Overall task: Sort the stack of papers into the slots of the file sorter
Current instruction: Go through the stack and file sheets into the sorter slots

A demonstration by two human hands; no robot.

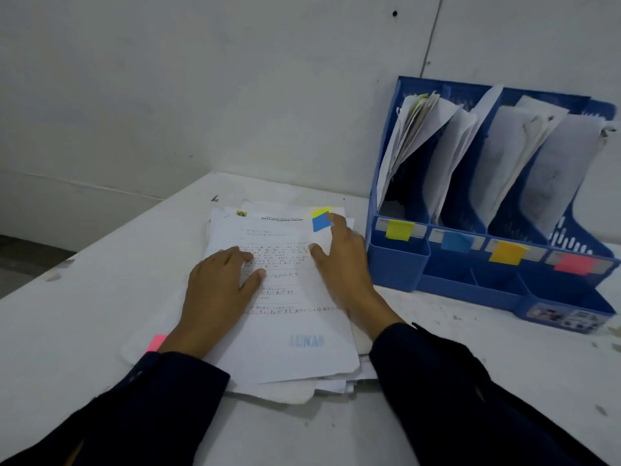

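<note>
1. The stack of papers (285,314) lies on the white table (84,331), loosely squared, with ragged sheet edges poking out at the near and right sides.
2. The left hand (215,290) rests flat on the top sheet (295,331), fingers straight and close together, thumb spread toward the middle of the page.
3. The right hand (342,264) lies on the right side of the same sheet, fingers extended; its forefinger reaches the blue sticky tab (321,222) at the top right corner, and whether it touches the tab or only the paper beside it is hard to tell through the blur.
4. A yellow tab (319,210) shows just behind the blue one, on a sheet lower in the stack.
5. A pink tab (156,342) sticks out from the stack's left edge, just beside the left wrist.
6. The top sheet bears a printed heading, handwritten lines and a faint blue stamp near its lower edge.
7. The blue file sorter (396,264) stands to the right of the stack, near the wall (201,95), close to the right hand but apart from it.
8. Its four slots already hold papers leaning leftward; the fronts carry a yellow label (399,230), a blue label (455,242), an orange label (507,252) and a pink label (575,264), left to right.
9. Both dark sleeves (453,381) cover the near corners of the table, and the left one overlaps the stack's near left corner.
</note>
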